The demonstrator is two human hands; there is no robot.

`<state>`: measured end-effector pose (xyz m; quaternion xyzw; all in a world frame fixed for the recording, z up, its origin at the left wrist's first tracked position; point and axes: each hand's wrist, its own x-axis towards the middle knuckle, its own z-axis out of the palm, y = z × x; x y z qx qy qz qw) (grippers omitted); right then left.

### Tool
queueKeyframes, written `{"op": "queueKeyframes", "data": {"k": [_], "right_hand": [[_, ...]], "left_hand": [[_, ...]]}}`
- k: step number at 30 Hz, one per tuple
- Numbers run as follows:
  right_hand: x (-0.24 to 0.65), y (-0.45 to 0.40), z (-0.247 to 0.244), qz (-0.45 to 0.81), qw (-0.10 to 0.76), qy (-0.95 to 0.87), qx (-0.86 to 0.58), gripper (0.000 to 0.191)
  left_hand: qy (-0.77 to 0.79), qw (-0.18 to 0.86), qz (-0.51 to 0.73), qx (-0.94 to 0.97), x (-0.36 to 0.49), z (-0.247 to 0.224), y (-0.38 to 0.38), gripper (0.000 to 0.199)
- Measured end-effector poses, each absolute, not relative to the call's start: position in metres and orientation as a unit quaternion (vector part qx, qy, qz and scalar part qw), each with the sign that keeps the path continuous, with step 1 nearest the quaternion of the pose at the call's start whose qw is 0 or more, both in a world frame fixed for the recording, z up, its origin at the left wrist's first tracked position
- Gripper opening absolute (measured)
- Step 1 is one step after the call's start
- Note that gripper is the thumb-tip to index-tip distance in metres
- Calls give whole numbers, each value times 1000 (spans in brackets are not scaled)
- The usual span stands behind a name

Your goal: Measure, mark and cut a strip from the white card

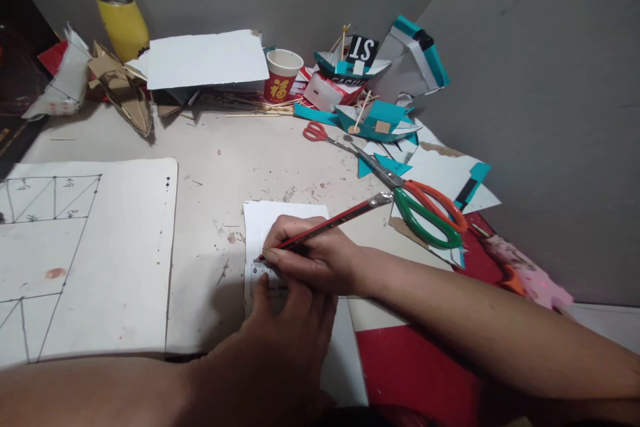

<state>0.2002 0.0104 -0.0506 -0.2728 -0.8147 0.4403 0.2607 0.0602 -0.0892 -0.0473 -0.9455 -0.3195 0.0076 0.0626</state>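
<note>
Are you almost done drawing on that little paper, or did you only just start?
Several paper boats already stand finished at the back. In hand: the right hand holds a red pencil with its tip at a ruler, which the left hand presses onto the small sheet. That sheet looks blank above the ruler, so the marking seems barely begun. The scissors lie unused beside it, and nothing on the sheet is cut yet.

Home craft corner: scuffed table (235, 160) against grey partition walls (540, 80), littered with scissors (415, 200), paper scraps, folded paper boats (373, 119), wooden sticks (260, 107), paper cup (283, 75), yellow flask (121, 17), hand-drawn template sheet (90, 253).
</note>
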Motion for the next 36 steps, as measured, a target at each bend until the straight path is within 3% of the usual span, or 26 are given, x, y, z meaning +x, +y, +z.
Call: {"op": "queueKeyframes", "data": {"k": [6, 11, 17, 22, 25, 36], "right_hand": [[200, 10, -50, 466, 270, -794, -283, 14], [205, 5, -18, 509, 301, -725, -352, 11], [254, -9, 18, 259, 249, -856, -371, 12], [299, -32, -1, 148, 99, -913, -368, 40], [310, -40, -18, 137, 62, -914, -378, 40], [314, -34, -28, 146, 91, -932, -320, 26]], "left_hand": [[-325, 56, 15, -944, 60, -46, -90, 64], [-321, 66, 8, -945, 57, -49, -90, 67], [-291, 84, -20, -953, 51, -49, -86, 64], [-272, 101, -59, -955, 47, -53, -83, 70], [-284, 99, -87, -950, 47, -59, -83, 73], [-313, 103, -108, -938, 51, -69, -90, 68]]}}
